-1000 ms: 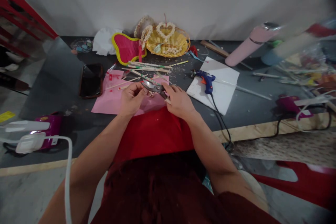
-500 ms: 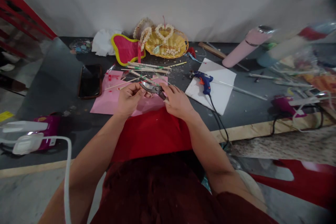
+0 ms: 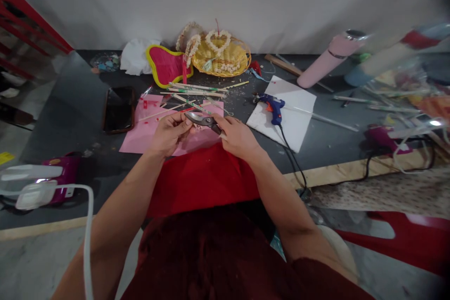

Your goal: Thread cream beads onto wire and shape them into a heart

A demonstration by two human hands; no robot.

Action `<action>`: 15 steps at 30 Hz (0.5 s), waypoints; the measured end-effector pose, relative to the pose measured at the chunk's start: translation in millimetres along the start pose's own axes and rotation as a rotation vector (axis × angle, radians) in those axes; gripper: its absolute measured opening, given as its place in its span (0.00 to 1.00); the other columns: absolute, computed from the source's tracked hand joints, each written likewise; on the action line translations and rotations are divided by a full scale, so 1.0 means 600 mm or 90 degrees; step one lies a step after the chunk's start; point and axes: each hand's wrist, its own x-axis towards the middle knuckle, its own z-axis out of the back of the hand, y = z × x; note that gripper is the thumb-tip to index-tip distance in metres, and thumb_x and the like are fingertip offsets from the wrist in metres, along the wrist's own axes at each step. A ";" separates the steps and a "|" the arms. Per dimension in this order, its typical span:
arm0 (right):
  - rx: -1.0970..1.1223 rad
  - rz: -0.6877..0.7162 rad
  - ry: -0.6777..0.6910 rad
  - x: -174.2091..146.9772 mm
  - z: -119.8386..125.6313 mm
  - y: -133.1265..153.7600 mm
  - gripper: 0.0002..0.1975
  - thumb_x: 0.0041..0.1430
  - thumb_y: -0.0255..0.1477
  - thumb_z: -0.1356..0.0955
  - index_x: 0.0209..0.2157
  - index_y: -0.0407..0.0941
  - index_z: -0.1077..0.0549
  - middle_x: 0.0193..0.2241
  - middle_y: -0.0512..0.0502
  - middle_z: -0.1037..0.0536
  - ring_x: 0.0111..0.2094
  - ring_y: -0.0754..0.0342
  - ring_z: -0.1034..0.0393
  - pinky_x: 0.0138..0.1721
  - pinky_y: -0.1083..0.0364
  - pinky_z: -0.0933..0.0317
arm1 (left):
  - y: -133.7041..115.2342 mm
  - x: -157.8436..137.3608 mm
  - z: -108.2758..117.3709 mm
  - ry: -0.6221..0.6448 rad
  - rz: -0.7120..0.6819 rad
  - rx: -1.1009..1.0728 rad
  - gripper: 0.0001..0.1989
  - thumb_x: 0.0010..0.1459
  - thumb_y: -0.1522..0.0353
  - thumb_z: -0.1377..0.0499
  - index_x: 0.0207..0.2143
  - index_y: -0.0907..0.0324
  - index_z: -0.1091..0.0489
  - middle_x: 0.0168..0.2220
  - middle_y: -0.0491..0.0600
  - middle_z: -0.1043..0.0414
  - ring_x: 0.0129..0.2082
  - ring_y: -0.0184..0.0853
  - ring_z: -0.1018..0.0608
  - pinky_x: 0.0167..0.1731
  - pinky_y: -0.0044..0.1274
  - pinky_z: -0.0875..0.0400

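My right hand (image 3: 241, 137) is wrapped around the dark handles of a pair of pruning shears (image 3: 202, 120), whose curved metal blades point left. At the blade tips my left hand (image 3: 171, 132) is closed in a pinch. What its fingers hold is too small and too covered to name. Small pale bits (image 3: 201, 127) show just under the blades. Below both hands lies a pink sheet (image 3: 140, 137), and a red cloth (image 3: 207, 178) covers my lap. Thin sticks with green print (image 3: 197, 89) lie just beyond the shears.
Behind the sticks stand a yellow wicker basket (image 3: 242, 58) with beaded hearts and a pink, yellow-edged piece (image 3: 168, 66). A blue glue gun (image 3: 274, 107) rests on a white board (image 3: 298, 126), its cord over the table edge. A phone (image 3: 118, 110) and pink bottle (image 3: 326, 61) flank these.
My left hand has shifted slightly left and down, its fingers curling more. The shears stay in my right hand, nearly in place. The whole view has shifted slightly.
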 end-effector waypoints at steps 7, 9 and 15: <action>-0.016 -0.055 0.009 0.001 -0.001 0.005 0.31 0.58 0.25 0.39 0.64 0.45 0.45 0.50 0.37 0.28 0.49 0.43 0.33 0.48 0.48 0.38 | 0.007 0.004 -0.012 -0.068 -0.135 0.122 0.12 0.47 0.63 0.31 0.26 0.61 0.29 0.24 0.47 0.25 0.18 0.24 0.34 0.17 0.18 0.44; -0.021 -0.058 0.014 0.003 0.000 0.005 0.32 0.58 0.26 0.39 0.65 0.45 0.46 0.53 0.36 0.29 0.52 0.42 0.35 0.49 0.47 0.38 | 0.005 0.003 -0.015 -0.079 -0.155 0.166 0.10 0.48 0.65 0.32 0.26 0.61 0.29 0.24 0.47 0.25 0.21 0.27 0.29 0.20 0.18 0.40; -0.010 -0.027 0.036 0.000 0.006 0.001 0.36 0.57 0.24 0.39 0.67 0.45 0.50 0.57 0.37 0.32 0.56 0.42 0.38 0.51 0.44 0.39 | 0.007 0.002 -0.003 -0.023 -0.126 0.123 0.11 0.49 0.62 0.32 0.26 0.61 0.27 0.25 0.49 0.23 0.16 0.24 0.36 0.17 0.19 0.44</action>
